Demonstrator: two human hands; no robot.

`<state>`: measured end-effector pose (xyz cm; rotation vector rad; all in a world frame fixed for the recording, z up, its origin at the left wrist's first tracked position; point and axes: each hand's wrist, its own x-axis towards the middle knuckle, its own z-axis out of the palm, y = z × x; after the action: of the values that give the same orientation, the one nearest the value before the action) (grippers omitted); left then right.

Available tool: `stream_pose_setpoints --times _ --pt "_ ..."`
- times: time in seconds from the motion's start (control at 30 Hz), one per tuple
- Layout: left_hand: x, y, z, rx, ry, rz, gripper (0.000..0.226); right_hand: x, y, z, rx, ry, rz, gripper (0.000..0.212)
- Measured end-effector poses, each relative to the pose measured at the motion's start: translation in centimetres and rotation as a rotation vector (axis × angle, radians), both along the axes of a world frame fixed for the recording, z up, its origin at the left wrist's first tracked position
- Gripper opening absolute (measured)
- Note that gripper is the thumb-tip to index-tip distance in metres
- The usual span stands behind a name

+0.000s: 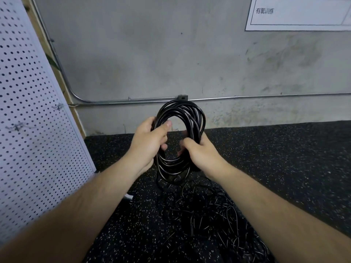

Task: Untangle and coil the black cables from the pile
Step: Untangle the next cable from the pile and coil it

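Observation:
A coil of black cable (195, 114) with several loops stands upright in the air in front of me. My left hand (150, 141) grips the coil's left side, thumb lying over the strands. My right hand (199, 150) grips the lower right of the coil, fingers curled round the bundle. A strand hangs from the coil's bottom down to a tangled pile of thin black cables (212, 215) lying on the dark speckled floor (284, 158) between my forearms.
A white perforated panel (32, 130) leans at the left. A grey concrete wall with a metal conduit (247, 98) runs across the back. A small white object (129, 196) lies on the floor beside my left forearm. A paper sign (296, 14) hangs top right.

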<state>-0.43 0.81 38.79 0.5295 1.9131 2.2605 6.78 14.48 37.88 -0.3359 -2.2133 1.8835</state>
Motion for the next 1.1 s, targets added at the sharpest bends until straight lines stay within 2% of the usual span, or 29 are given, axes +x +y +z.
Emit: stream_pose_setpoints --times 0.03,0.1,0.17,0.27,0.4,0.5,0.63,0.77,0.9,1.0,1.1 --pt "0.0 0.2 -0.2 0.013 0.000 0.017 0.011 -0.2 -0.4 -0.4 0.022 0.027 -0.035 0.016" --pt "0.4 0.4 -0.4 0.017 0.010 0.033 0.015 -0.3 -0.8 -0.5 0.049 0.106 -0.089 0.032" --pt "1.0 0.8 -0.5 -0.030 0.065 0.074 0.036 -0.1 -1.1 -0.3 0.069 0.149 -0.107 0.052" --pt "1.5 1.5 -1.1 -0.119 0.166 0.157 0.064 0.1 -1.6 -0.2 0.035 0.103 -0.115 0.080" --pt "1.4 1.7 -2.3 -0.291 0.316 0.296 0.068 -0.9 -2.1 -0.9 0.167 0.109 -0.149 0.070" --pt "1.6 2.1 -2.6 -0.359 0.359 0.339 0.055 -1.7 -2.4 -1.6 0.237 0.077 -0.138 0.070" --pt "1.7 2.3 -3.1 -0.422 0.380 0.314 0.043 -2.6 -2.3 -2.4 0.225 0.023 -0.077 0.070" --pt "1.1 2.3 -4.0 -0.402 0.330 0.283 0.041 -3.4 -2.3 -3.0 0.247 -0.023 -0.014 0.075" --pt "0.1 1.5 -4.2 -0.475 0.263 0.202 0.038 -4.5 -2.5 -3.7 0.271 -0.076 0.020 0.080" --pt "-1.6 -0.1 -5.0 -0.466 0.059 0.122 0.039 -5.4 -2.5 -4.4 0.239 -0.131 0.024 0.080" --pt "-2.6 -2.9 -6.1 -0.284 -0.206 0.023 0.029 -6.1 -2.7 -5.1 0.226 -0.161 0.077 0.074"
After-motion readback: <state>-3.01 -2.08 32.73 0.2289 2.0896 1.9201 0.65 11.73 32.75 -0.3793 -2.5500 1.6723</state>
